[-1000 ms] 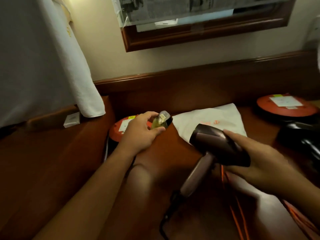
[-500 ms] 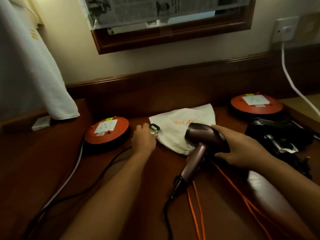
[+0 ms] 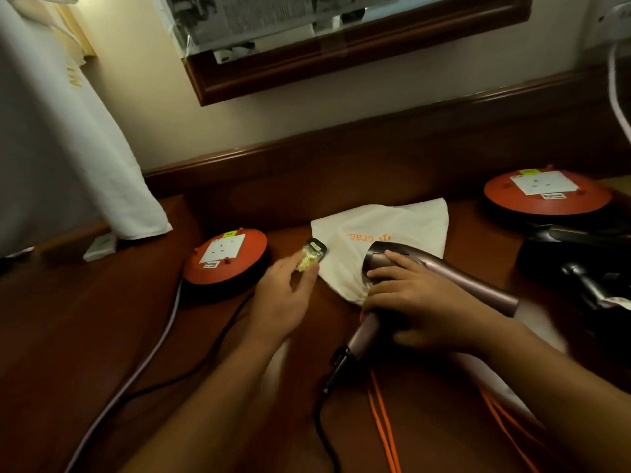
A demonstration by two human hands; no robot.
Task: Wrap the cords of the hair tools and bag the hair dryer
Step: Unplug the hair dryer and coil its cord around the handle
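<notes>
A mauve hair dryer (image 3: 454, 279) lies across the wooden desk with its barrel on the edge of a white cloth bag (image 3: 403, 223) printed in orange. My right hand (image 3: 420, 308) grips the dryer where barrel and handle meet. Its black cord (image 3: 322, 407) runs from the handle toward me. A small yellow-green bottle with a black cap (image 3: 312, 256) lies beside the bag's left edge. My left hand (image 3: 283, 298) is just in front of it, fingers relaxed, fingertips at the bottle's near end. A second dark hair tool (image 3: 580, 271) sits at the right.
Two orange cord reels stand on the desk, one at the left (image 3: 225, 257) and one at the back right (image 3: 546, 196). An orange cable (image 3: 384, 425) and a grey cable (image 3: 136, 367) trail toward me. A white towel (image 3: 112, 172) hangs at the left; a mirror frame (image 3: 341, 63) is on the wall.
My left hand has put the small bottle down beside the bag and loosened off it. My right hand has laid the dryer lower, onto the bag's edge.
</notes>
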